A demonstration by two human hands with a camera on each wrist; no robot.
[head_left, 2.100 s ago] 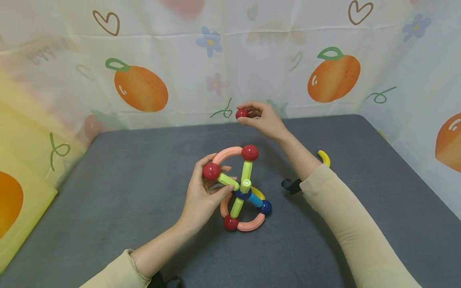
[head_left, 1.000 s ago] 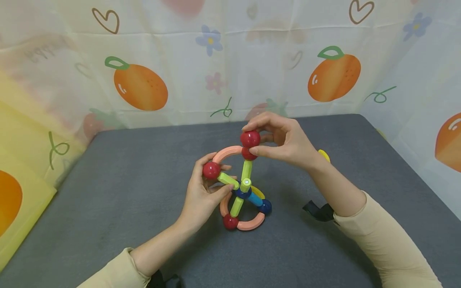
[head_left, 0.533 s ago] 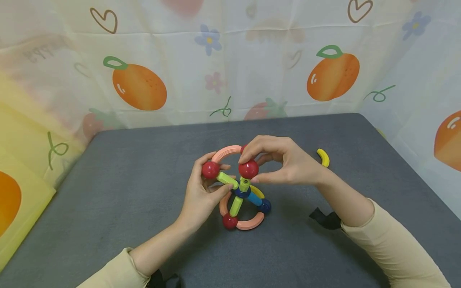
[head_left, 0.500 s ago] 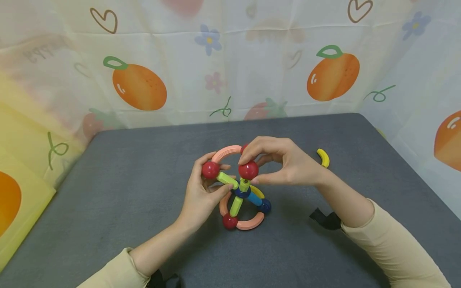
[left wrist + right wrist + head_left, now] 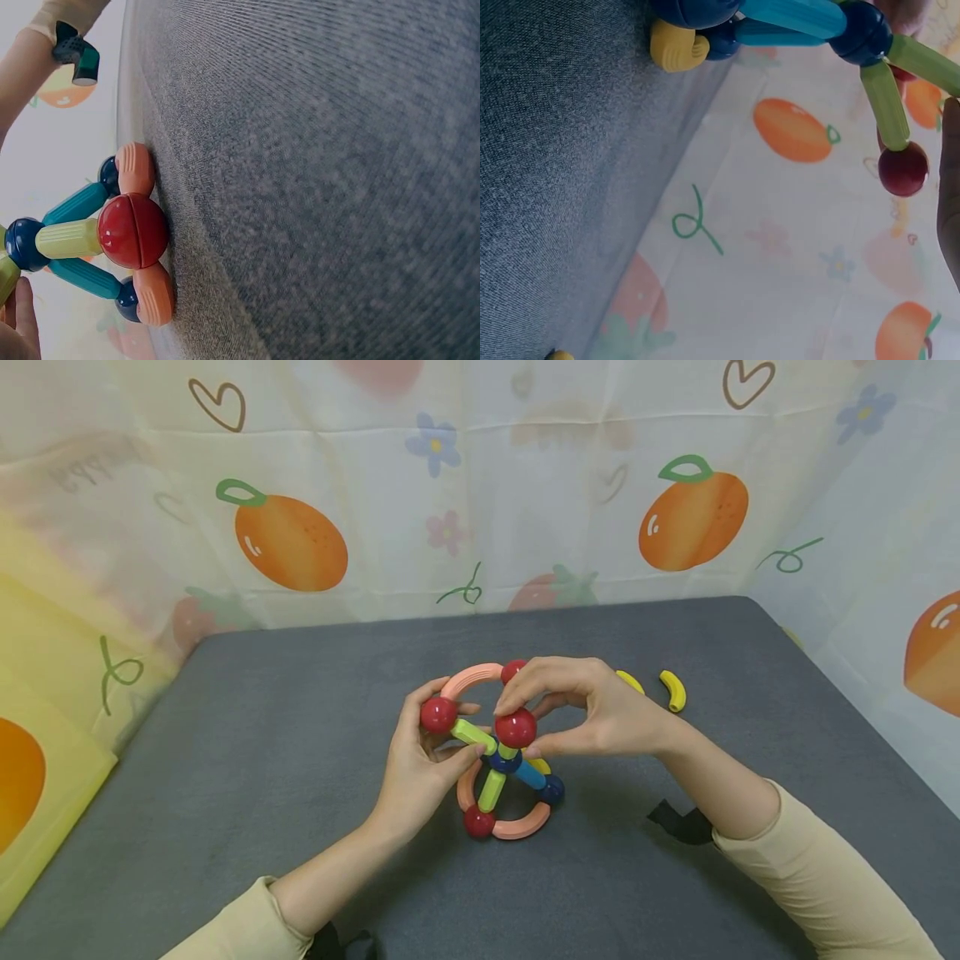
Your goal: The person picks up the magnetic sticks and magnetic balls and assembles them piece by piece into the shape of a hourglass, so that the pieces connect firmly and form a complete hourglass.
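Observation:
A magnetic ball-and-stick toy stands on the dark grey table, its lower ring of curved pink rods [image 5: 522, 827] and balls resting on the cloth. From its central navy ball [image 5: 506, 762], green rods spread upward. My left hand [image 5: 423, 760] steadies the frame, fingers around the upper-left red ball [image 5: 438, 715] and thumb at a green rod [image 5: 474, 737]. My right hand [image 5: 585, 710] pinches another red ball [image 5: 516, 727] between thumb and fingers, right at the tip of the near green rod. Behind it, a third upper red ball [image 5: 513, 671] is partly covered by that hand.
Two curved yellow rods, one of them a banana-shaped piece [image 5: 672, 691], lie on the table [image 5: 300, 793] beyond the right hand. A fruit-patterned curtain [image 5: 480, 485] hangs at the back and sides. Black straps [image 5: 681, 822] hang at both wrists.
My right hand has brought the red ball from above the far side down toward me, past the back ball, onto the near green rod's tip. The left hand and frame have stayed put.

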